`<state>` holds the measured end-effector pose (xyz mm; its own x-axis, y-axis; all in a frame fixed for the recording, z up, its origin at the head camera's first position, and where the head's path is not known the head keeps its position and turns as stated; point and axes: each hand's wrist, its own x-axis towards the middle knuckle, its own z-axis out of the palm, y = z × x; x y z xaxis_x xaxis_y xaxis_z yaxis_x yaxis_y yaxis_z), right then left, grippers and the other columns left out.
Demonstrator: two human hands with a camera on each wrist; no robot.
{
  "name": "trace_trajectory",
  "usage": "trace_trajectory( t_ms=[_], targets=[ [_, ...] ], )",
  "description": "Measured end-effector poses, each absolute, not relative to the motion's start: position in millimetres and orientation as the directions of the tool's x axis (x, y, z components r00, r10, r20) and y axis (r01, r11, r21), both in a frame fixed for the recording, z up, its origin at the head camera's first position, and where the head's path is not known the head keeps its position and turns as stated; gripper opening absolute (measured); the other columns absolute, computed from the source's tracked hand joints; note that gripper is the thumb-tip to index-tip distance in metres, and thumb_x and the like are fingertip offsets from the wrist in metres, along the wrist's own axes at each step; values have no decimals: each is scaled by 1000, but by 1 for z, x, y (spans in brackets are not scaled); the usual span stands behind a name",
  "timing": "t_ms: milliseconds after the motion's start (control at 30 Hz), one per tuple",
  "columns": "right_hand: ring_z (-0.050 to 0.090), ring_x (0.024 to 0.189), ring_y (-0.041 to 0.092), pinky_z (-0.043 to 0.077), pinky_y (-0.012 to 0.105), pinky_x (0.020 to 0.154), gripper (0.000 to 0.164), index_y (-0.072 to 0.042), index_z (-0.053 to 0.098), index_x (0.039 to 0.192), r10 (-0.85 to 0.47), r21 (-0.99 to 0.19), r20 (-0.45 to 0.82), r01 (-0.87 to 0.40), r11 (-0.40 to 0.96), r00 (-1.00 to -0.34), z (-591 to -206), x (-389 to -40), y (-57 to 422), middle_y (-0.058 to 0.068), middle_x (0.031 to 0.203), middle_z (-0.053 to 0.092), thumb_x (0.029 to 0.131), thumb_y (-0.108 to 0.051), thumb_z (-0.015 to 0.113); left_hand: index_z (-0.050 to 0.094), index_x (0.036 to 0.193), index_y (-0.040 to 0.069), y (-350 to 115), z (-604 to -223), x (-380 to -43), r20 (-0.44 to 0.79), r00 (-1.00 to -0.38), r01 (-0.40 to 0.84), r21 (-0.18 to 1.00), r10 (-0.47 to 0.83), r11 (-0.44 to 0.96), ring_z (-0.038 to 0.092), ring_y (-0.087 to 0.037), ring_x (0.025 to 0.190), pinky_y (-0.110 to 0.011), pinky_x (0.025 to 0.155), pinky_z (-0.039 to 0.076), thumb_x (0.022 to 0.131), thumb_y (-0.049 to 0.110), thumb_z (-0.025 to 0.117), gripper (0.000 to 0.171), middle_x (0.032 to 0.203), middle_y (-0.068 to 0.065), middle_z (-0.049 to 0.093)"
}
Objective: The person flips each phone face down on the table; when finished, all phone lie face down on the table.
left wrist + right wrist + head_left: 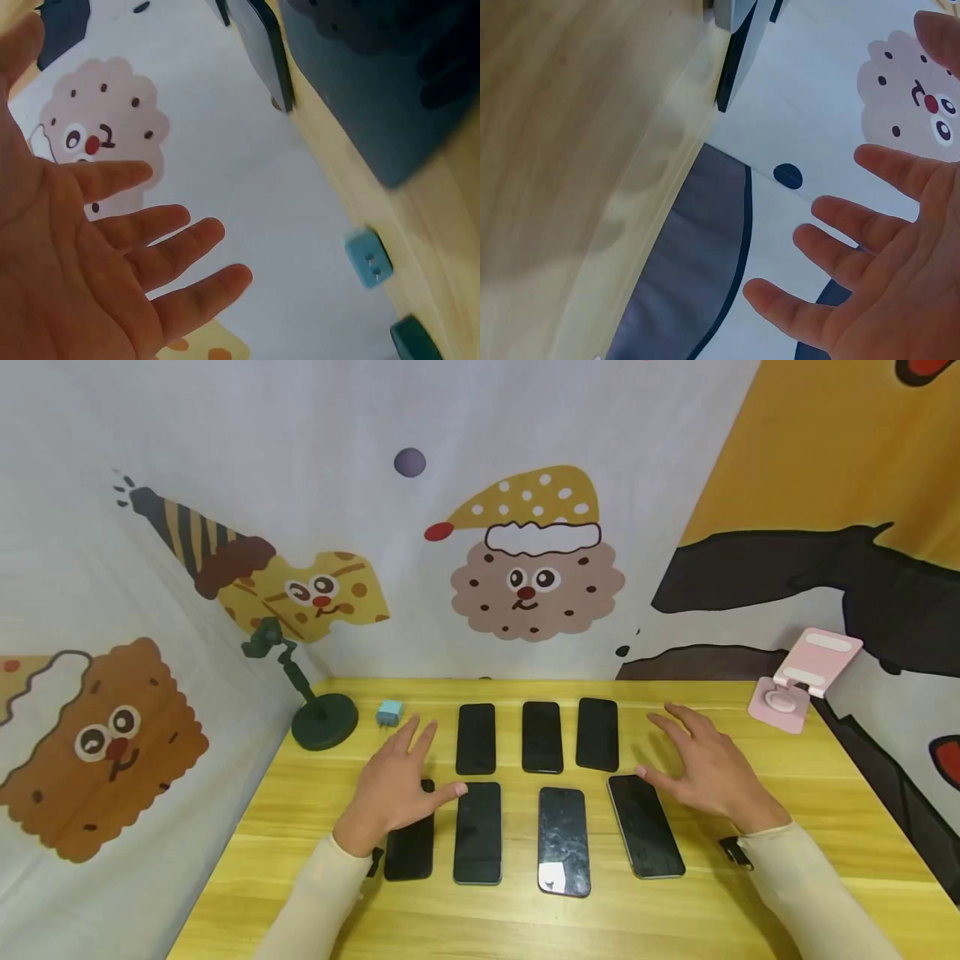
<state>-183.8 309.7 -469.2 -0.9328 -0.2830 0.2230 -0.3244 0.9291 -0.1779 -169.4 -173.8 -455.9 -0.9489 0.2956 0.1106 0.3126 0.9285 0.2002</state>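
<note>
My left hand [393, 789] hovers over the left end of the front row of phones, its fingers spread and nothing held. Partly hidden beneath it lies a black phone [410, 852]. Beside that is another dark phone [477, 839], close to the thumb tip. A phone with a smudged, reflective screen [564, 835] lies further right. Over on the right, my right hand [708, 772] is spread too, its thumb near the top of a tilted phone [647, 827]. Both wrist views show a bare palm with extended fingers.
Three black phones form the back row, a left one [476, 739], a middle one [542, 737] and a right one [597, 734]. A dark green stand [324, 720] and a blue charger plug [389, 712] are at back left. A pink folding stand [813, 664] occupies the back right corner.
</note>
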Motion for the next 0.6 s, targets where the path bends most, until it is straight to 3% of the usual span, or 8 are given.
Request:
trace_trajectory(
  t_ms=[167, 600],
  targets=[
    [42, 145, 51, 42, 78, 106, 88, -12, 48, 158, -285, -240, 194, -327, 914, -939, -470, -176, 310, 25, 163, 41, 93, -67, 70, 31, 169, 17, -164, -453, -160, 113, -944, 330, 262, 311, 907, 48, -42, 147, -61, 107, 53, 89, 86, 56, 108, 172, -16, 33],
    [55, 135, 47, 48, 72, 103, 70, -12, 53, 153, -341, -410, 200, -395, 822, -919, -472, -156, 306, 18, 152, 55, 99, -51, 73, 38, 166, 23, -131, -450, -150, 92, -928, 369, 375, 362, 850, 51, -39, 145, -61, 109, 52, 90, 74, 68, 96, 169, -12, 38]
  ],
)
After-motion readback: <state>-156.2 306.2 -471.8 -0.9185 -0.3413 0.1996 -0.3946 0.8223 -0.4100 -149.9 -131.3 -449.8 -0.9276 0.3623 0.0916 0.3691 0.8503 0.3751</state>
